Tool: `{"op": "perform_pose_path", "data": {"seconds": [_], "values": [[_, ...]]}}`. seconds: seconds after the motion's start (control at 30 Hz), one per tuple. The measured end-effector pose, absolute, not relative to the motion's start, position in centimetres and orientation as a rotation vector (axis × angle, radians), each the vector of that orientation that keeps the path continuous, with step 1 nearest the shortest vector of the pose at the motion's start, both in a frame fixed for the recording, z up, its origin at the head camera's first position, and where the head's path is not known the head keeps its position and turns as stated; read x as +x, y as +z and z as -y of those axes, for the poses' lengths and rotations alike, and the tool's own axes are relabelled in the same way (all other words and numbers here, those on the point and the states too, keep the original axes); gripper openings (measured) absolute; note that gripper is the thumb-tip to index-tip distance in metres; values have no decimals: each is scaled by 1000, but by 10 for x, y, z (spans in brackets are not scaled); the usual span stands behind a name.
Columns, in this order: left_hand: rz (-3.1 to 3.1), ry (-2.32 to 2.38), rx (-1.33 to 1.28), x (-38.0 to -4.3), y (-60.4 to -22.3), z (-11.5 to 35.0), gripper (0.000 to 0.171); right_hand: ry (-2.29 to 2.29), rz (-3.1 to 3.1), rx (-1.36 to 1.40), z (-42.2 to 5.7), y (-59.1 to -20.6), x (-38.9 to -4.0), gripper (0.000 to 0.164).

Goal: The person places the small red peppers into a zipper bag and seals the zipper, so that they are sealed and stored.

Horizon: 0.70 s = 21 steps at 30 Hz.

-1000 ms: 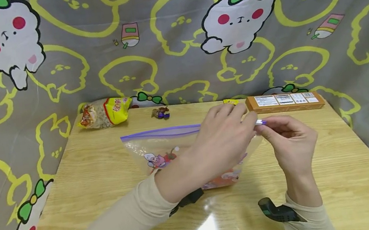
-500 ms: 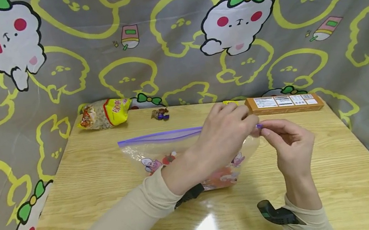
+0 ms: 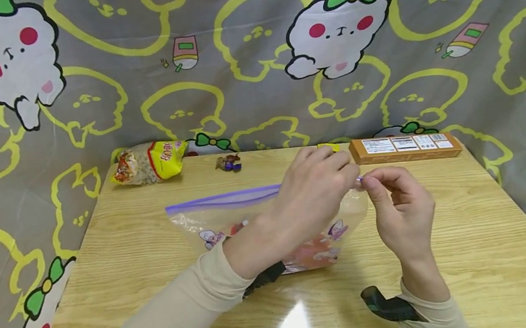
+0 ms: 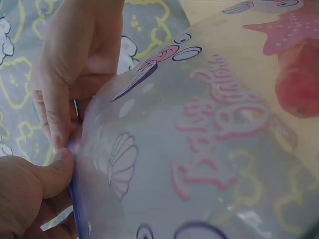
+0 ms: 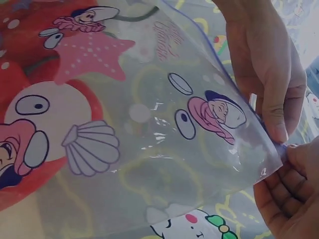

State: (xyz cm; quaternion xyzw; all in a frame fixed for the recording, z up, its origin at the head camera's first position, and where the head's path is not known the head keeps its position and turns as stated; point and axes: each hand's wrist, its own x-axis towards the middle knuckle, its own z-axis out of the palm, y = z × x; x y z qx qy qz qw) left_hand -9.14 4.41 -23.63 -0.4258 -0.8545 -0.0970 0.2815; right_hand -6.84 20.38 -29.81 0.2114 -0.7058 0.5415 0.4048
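Observation:
A clear zip bag (image 3: pixel 250 212) with a purple seal and printed shells, starfish and cartoon figures stands on the table, something red low in it or printed on it. Crossing in front of the bag, my left hand (image 3: pixel 315 193) pinches the seal near its right end; its fingertips are partly hidden in the head view. My right hand (image 3: pixel 403 210) pinches the seal's right corner between thumb and forefinger, close beside the left. In the right wrist view a small white piece (image 5: pixel 252 101) shows on the seal by the left fingers.
Along the back of the wooden table (image 3: pixel 122 257) lie a yellow-and-clear snack bag (image 3: pixel 148 163), several small wrapped pieces (image 3: pixel 228 163) and a long orange-brown box (image 3: pixel 405 147). A small yellow packet (image 3: pixel 328 147) is partly behind my left hand. Patterned cloth (image 3: pixel 243 45) hangs behind.
Both hands have shifted slightly left along with the bag's top edge. The right hand keeps its pinch at the corner; the white piece between the hands now shows less.

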Motion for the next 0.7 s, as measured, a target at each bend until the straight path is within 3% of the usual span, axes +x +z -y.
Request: {"op": "perform_pose_path", "data": {"seconds": [0.5,0.7], "values": [[2289,-295,-1179,-101,-238,-35,17,1649,1621,557,-201,-293,-72,15],[2261,-279,-1174,-100,-240,-35,18,1588,1637,552,-190,-285,-69,8]]}}
